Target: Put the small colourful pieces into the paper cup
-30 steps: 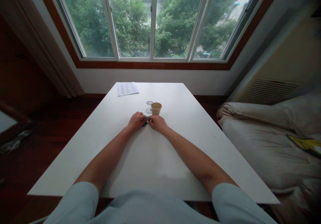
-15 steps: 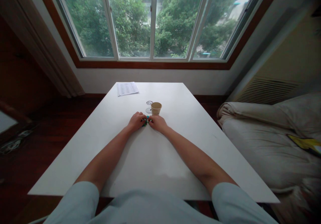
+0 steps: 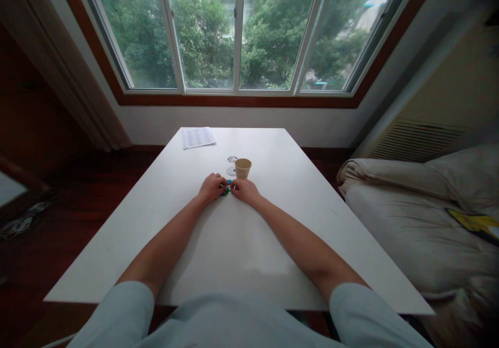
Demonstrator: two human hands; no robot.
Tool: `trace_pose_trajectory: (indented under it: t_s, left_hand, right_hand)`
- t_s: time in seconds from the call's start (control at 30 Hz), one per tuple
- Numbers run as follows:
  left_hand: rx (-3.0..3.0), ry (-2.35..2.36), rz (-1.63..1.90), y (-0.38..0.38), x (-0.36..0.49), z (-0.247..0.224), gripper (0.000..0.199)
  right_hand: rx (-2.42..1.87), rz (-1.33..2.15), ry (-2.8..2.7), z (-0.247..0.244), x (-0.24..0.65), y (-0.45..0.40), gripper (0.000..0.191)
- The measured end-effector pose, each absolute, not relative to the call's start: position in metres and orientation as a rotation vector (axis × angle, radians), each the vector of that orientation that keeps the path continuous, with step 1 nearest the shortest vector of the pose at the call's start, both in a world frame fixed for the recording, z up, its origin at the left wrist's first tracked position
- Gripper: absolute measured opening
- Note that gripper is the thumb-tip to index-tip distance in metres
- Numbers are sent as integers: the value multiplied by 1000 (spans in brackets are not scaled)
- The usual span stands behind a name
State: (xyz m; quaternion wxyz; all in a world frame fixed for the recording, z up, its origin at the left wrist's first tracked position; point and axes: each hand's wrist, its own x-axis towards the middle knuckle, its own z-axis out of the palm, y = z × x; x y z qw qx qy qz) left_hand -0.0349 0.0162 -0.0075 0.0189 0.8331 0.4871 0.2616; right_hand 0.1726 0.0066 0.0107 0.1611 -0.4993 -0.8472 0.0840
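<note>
Several small green and blue pieces (image 3: 226, 188) lie on the white table (image 3: 234, 244) between my two hands. My left hand (image 3: 212, 188) is at their left edge, its fingers curled in and touching them. From the right side my right hand (image 3: 244, 189) reaches them with its fingertips pinched together. Whatever is between the fingers of either hand is too small to make out. A tan cup (image 3: 243, 168) stands upright just behind my right hand. Beside it on the left is a clear round lid or disc (image 3: 231, 171).
A second small round item (image 3: 232, 159) lies behind the disc. Printed sheets (image 3: 198, 138) rest at the table's far left corner. To the right stands a beige sofa (image 3: 393, 218) with a yellow item (image 3: 473, 223) on it. A window is beyond the table.
My fingertips have shifted slightly, and a little more of the green and blue pieces shows between my hands. The cup and sheets have not moved.
</note>
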Motion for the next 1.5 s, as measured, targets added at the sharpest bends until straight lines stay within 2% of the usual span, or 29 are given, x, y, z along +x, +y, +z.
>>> trace_pose_trajectory:
  t_s: [0.3, 0.67, 1.13, 1.5]
  left_hand:
    - [2559, 1512, 855, 16, -34, -5, 11]
    - [2439, 1554, 983, 14, -29, 0, 9]
    - [2276, 1550, 1041, 6, -25, 10, 10]
    - [2285, 1543, 1063, 9, -25, 5, 15]
  right_hand:
    - [-1363, 184, -2409, 10, 177, 8, 13]
    - [-982, 171, -2180, 10, 177, 12, 3]
    - [-808, 94, -1819, 18, 194, 25, 17]
    - [-983, -13, -1772, 24, 205, 25, 27]
